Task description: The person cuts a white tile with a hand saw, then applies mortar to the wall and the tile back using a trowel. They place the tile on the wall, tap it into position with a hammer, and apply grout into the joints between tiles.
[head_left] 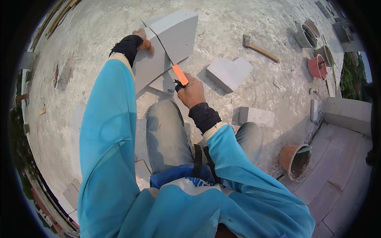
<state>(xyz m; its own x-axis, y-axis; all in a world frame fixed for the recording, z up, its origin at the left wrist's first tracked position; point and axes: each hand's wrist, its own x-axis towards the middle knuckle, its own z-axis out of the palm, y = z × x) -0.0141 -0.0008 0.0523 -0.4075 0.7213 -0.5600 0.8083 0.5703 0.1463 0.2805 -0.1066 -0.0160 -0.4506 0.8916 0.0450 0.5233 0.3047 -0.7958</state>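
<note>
A large grey lightweight concrete block (178, 35) lies tilted at the upper middle, with a saw blade across it. My left hand (145, 42) grips the block's left part beside the blade. My right hand (190, 91) holds the orange handle (179, 75) of the saw, its fingers wrapped round it. Under the block is another grey piece (160, 83), partly hidden. Right of the saw lies an irregular cut block (228, 74); a smaller block (256, 117) sits by my right knee.
A hammer-like tool with a wooden handle (262, 52) lies at upper right. Beyond are buckets, one red (316, 68). An orange bucket (291, 160) stands at lower right near a raised ledge (347, 113). Poles (59, 18) lie at upper left on the rough concrete floor (103, 23).
</note>
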